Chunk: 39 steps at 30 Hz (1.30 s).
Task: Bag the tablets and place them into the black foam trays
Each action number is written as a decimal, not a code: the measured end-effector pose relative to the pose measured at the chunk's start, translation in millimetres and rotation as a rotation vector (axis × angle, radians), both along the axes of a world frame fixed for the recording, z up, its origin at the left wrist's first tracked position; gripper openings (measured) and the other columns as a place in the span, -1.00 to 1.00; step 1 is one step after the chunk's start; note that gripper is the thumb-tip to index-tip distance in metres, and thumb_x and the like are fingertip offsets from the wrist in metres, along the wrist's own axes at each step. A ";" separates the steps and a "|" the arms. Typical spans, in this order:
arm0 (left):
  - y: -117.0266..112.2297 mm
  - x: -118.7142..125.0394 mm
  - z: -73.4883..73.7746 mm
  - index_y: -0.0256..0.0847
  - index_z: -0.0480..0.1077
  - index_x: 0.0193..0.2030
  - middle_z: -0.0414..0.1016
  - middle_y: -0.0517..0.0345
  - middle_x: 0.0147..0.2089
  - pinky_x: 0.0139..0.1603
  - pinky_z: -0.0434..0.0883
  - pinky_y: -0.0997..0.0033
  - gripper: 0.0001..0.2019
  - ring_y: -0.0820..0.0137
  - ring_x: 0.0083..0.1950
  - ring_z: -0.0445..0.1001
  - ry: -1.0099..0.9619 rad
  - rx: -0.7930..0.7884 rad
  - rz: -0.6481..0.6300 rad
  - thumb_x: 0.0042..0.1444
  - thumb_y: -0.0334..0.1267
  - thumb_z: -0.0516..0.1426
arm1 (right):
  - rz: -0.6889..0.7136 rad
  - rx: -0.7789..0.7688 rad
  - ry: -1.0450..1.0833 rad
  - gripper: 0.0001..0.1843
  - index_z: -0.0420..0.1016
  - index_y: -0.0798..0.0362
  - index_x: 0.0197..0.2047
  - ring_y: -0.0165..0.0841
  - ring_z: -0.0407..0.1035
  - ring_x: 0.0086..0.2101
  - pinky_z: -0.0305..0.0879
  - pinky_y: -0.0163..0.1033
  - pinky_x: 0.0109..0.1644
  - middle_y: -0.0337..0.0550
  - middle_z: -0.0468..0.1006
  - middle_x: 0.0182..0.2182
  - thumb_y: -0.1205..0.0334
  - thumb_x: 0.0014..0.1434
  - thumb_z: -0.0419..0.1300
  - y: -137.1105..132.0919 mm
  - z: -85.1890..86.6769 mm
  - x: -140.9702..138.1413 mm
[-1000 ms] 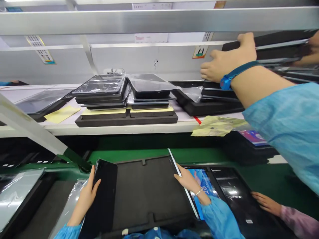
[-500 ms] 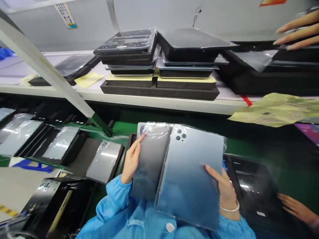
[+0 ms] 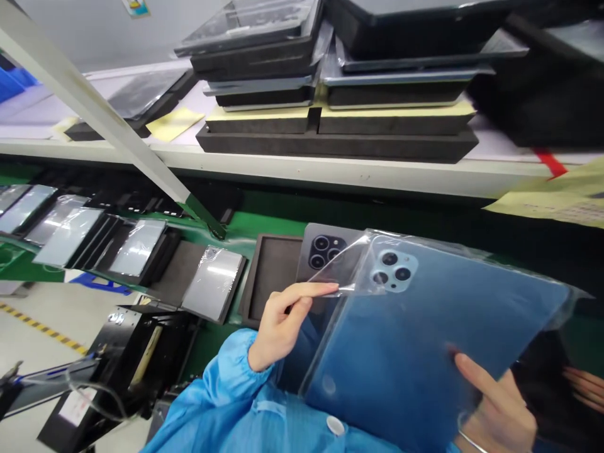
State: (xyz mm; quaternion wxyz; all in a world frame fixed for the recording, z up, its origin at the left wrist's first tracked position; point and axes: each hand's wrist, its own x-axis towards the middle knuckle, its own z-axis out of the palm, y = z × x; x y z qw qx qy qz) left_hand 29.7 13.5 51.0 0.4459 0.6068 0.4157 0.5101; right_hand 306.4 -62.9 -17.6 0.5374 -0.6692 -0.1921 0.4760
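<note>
In front of my blue sleeves, a blue tablet in a clear wrapper lies face down, its camera cluster at the upper left. My right hand grips its lower right side, thumb on the back and fingers underneath. My left hand pinches a loose flap of clear plastic film between thumb and forefinger near that camera corner. Partly covered by the blue one, a dark grey tablet sits behind on the left, its cameras showing through the film. What supports the grey tablet is hidden.
A black foam tray lies left of the tablets, with a silver tablet farther left. Stacked foam trays stand on the shelf above. A slanted white post crosses at left. Another person's hand shows at the right edge.
My left hand has gone from touching the grey tablet's camera area to pinching the film flap. The blue tablet has tilted and appears larger and nearer. The view has shifted.
</note>
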 end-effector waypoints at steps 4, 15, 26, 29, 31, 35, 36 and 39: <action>0.7 1.7 1.9 -0.09 0.64 0.08 0.73 0.09 0.03 0.13 0.63 0.37 -0.68 0.31 0.09 0.70 -0.014 0.003 -0.071 0.47 -0.19 0.05 | -0.104 -0.036 0.082 -0.30 0.51 -0.11 0.19 0.11 0.57 0.00 0.45 0.32 0.24 -0.05 0.68 -0.07 -0.12 0.00 0.46 2.8 6.7 -4.9; 2.3 1.6 4.2 -0.11 0.64 0.10 0.72 0.06 0.04 0.12 0.66 0.30 -0.67 0.26 0.08 0.70 -0.006 0.007 -0.101 0.46 -0.18 0.05 | -0.097 0.025 0.003 -0.45 0.60 -0.06 0.10 0.08 0.59 -0.05 0.39 0.33 0.27 -0.03 0.70 -0.19 0.00 0.03 0.42 6.1 16.5 -11.8; 2.1 3.0 4.8 -0.05 0.60 0.16 0.70 0.13 0.10 0.19 0.64 0.27 -0.69 0.26 0.14 0.68 -0.053 0.019 -0.123 0.46 -0.25 0.06 | -0.367 -0.048 0.044 -0.46 0.63 -0.14 -0.33 0.14 0.56 -0.20 0.40 0.46 0.18 -0.13 0.67 -0.38 0.12 -0.53 0.54 27.9 51.9 -38.4; 1.5 3.0 3.9 -0.02 0.60 0.17 0.69 0.14 0.12 0.25 0.60 0.24 -0.67 0.25 0.18 0.65 -0.031 -0.017 -0.121 0.46 -0.25 0.05 | -0.341 -0.057 0.031 -0.44 0.66 -0.13 -0.32 0.13 0.57 -0.20 0.36 0.45 0.24 -0.12 0.67 -0.37 0.12 -0.55 0.57 28.4 53.7 -38.0; 0.6 3.8 0.6 0.04 0.54 0.25 0.64 0.18 0.21 0.36 0.52 0.23 -0.66 0.25 0.29 0.58 -0.010 -0.033 -0.106 0.46 -0.26 0.06 | -0.341 -0.038 0.013 -0.34 0.69 -0.11 -0.22 0.13 0.57 -0.13 0.31 0.43 0.30 -0.10 0.70 -0.28 0.10 -0.56 0.58 27.9 50.0 -35.9; -1.9 8.9 -9.2 0.28 0.01 0.56 0.39 0.21 0.46 0.35 0.52 0.29 -0.33 0.28 0.36 0.51 0.003 0.014 -0.020 0.43 -0.29 0.11 | -0.308 -0.035 0.034 -0.15 0.67 -0.10 -0.08 0.07 0.55 -0.08 0.27 0.37 0.34 -0.11 0.69 -0.17 0.07 -0.60 0.63 29.9 42.1 -38.5; -2.5 10.8 -11.2 0.33 -0.16 0.59 0.39 0.18 0.46 0.24 0.60 0.31 -0.27 0.30 0.27 0.59 -0.009 0.036 -0.014 0.44 -0.29 0.09 | -0.294 -0.032 0.040 -0.15 0.66 -0.10 -0.08 0.04 0.55 -0.10 0.29 0.34 0.33 -0.12 0.69 -0.18 0.06 -0.59 0.65 30.8 41.0 -40.6; -4.5 16.9 -15.1 0.37 -0.35 0.59 0.54 0.11 0.31 -0.02 0.69 0.34 -0.20 0.37 -0.01 0.70 -0.047 0.064 -0.051 0.46 -0.31 0.05 | -0.229 0.032 0.022 -0.14 0.63 -0.13 0.02 -0.04 0.56 -0.09 0.37 0.20 0.29 -0.16 0.68 -0.13 0.06 -0.46 0.66 32.3 39.8 -46.4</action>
